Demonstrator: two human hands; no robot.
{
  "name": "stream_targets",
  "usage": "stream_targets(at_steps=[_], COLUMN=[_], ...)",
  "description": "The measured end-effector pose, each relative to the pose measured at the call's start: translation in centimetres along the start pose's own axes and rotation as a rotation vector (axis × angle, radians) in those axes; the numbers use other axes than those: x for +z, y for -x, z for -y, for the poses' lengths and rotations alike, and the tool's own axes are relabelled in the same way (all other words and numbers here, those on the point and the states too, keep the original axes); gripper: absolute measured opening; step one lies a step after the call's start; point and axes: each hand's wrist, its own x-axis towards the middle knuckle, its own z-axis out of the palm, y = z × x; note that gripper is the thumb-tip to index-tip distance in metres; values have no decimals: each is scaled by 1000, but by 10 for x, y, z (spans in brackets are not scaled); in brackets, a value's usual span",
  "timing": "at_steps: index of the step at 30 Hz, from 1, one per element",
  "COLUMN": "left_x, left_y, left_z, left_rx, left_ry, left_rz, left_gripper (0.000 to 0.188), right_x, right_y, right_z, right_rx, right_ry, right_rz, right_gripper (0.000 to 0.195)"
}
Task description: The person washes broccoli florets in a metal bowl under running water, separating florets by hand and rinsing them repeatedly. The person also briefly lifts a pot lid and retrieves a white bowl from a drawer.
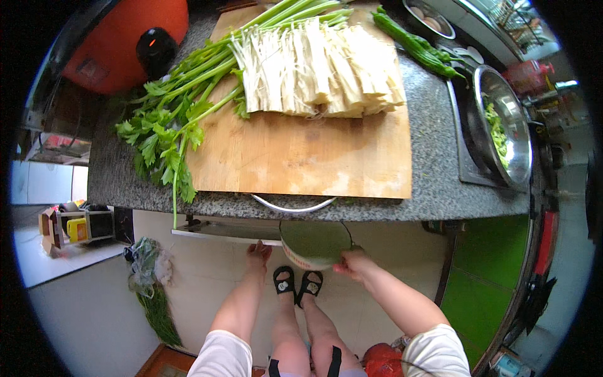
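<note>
My right hand [355,264] grips the side of a deep pot [316,242], held just below the counter's front edge. The pot has a dull green-grey inside, and its pale outer wall bears red writing. To its left, my left hand [259,254] has its fingers at the metal front edge of a pulled-out drawer [221,236]. On the counter above, a wooden cutting board [301,160] carries a thick row of enoki mushrooms [315,70]. Leafy celery [165,141] lies along the board's left side, one stalk hanging over the counter edge.
Green peppers [419,49] lie right of the board, near a steel bowl [516,122] holding chopped greens. A small bowl of eggs [428,19] stands behind. An orange appliance [127,52] is at back left. Bagged greens [153,297] rest at lower left.
</note>
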Motion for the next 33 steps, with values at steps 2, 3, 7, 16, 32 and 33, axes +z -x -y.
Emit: stream_targets(at_steps=[2, 3, 7, 16, 32, 33], left_x=[11, 19, 55, 62, 208, 217], left_y=[-16, -24, -35, 236, 538, 539], left_z=[-18, -25, -36, -42, 6, 16], left_rx=[-13, -26, -64, -296, -119, -84], left_ry=[-49, -79, -171, -597, -1134, -1099], left_rz=[45, 70, 156, 697, 958, 948], left_gripper=[22, 29, 50, 29, 42, 42], right_x=[-18, -27, -48, -88, -216, -229], right_y=[49, 74, 153, 303, 360, 359], right_z=[-15, -23, -54, -58, -42, -30], right_rx=[-134, -215, -518, -633, -841, -860], right_ry=[57, 87, 56, -237, -320, -276], right_rz=[133, 203, 127, 123, -5, 23], right_gripper=[31, 38, 44, 43, 46, 47])
